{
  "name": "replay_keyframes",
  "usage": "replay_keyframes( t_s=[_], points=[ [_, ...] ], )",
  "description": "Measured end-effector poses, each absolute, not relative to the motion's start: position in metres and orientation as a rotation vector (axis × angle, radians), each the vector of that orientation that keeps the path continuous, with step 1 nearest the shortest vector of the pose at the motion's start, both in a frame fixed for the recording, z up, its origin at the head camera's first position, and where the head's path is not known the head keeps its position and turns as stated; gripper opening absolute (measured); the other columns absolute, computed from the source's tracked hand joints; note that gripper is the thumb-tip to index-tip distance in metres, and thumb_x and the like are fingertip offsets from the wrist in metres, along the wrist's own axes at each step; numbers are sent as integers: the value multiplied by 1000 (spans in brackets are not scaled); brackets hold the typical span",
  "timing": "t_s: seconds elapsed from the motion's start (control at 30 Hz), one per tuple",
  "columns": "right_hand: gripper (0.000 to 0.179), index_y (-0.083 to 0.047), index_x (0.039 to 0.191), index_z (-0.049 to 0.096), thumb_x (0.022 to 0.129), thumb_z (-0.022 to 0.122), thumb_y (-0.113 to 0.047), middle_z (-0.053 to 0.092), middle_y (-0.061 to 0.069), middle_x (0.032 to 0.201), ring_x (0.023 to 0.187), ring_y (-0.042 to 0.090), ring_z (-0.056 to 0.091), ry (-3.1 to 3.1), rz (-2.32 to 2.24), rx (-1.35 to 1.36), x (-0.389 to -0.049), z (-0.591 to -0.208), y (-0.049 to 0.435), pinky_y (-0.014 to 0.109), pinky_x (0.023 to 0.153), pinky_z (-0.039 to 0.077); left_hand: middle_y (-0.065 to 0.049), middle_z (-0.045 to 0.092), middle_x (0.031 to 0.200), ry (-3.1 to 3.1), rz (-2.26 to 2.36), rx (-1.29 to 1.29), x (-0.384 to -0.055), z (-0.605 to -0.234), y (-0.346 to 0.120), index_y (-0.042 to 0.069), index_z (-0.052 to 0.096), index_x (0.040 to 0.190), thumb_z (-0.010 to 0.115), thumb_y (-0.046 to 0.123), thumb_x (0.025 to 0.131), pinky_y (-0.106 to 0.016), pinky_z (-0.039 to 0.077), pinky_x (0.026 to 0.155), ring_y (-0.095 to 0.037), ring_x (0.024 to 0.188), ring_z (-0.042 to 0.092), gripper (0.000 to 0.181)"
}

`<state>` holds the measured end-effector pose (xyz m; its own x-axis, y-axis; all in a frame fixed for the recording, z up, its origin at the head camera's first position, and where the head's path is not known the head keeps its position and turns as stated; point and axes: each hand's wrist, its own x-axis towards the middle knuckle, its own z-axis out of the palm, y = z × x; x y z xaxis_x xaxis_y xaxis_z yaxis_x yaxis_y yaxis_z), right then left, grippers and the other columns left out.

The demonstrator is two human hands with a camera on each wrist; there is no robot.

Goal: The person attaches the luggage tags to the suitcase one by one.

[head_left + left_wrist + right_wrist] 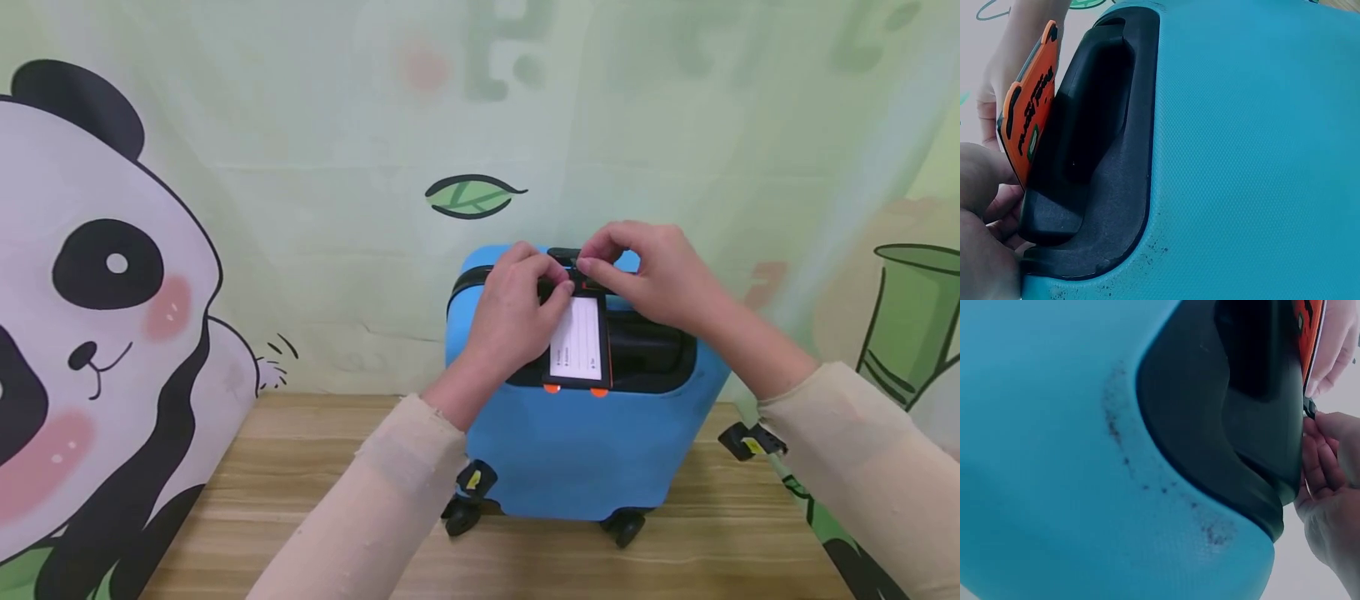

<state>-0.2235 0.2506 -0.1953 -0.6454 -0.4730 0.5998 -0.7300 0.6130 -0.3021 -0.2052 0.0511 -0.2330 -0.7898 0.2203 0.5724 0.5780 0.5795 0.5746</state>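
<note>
A blue suitcase (585, 454) stands upright, its black carry handle (651, 343) on the top. Across this handle lies a luggage tag (576, 342) with a black frame, a lined white card and an orange back, which shows lettering in the left wrist view. My left hand (517, 312) pinches the tag's far end between thumb and index finger. Just beyond it, my right hand (660, 271) pinches a small black strap end (1310, 407) with thumb and fingertips. The fingertips of both hands are close together, partly hiding the strap.
The suitcase's black wheels (622, 527) rest on a wood-grain surface (322, 467). Behind stands a pale green backdrop (337, 167) printed with a panda (112, 267) and a leaf. A black device with a yellow mark (474, 479) is at the left sleeve, another (750, 442) at the right.
</note>
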Motion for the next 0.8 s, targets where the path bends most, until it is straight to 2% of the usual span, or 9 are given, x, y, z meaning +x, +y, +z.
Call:
replay_keyframes(
  t_s=[0.23, 0.47, 0.63, 0.8],
  points=[
    [9, -3, 105, 76, 97, 79, -5, 77, 6, 99, 90, 16, 69, -2329, 800, 957, -220, -201, 254, 16, 87, 51, -9, 64, 117, -2387, -1073, -632, -204, -232, 51, 4, 77, 109, 72, 20, 104, -31, 56, 91, -22, 112, 58, 17],
    [8, -3, 104, 76, 97, 78, -6, 76, 6, 96, 89, 8, 66, -2314, 849, 922, -224, -206, 251, 20, 86, 52, -9, 64, 116, -2406, -1039, -642, -204, -229, 48, 5, 77, 108, 72, 20, 104, -32, 56, 91, -22, 110, 58, 16],
    [10, -3, 107, 76, 97, 79, -6, 76, 7, 96, 88, 0, 64, -2327, 905, 884, -222, -207, 254, 18, 88, 52, -7, 66, 115, -2464, -964, -680, -204, -224, 45, 8, 77, 111, 71, 21, 104, -31, 55, 90, -21, 110, 58, 16],
    [16, -5, 112, 77, 96, 80, -9, 77, 8, 100, 89, 0, 64, -2374, 923, 830, -215, -207, 267, 14, 85, 50, -3, 70, 115, -2535, -833, -766, -202, -219, 41, 12, 79, 113, 72, 24, 104, -32, 53, 94, -20, 115, 58, 16]
  ],
)
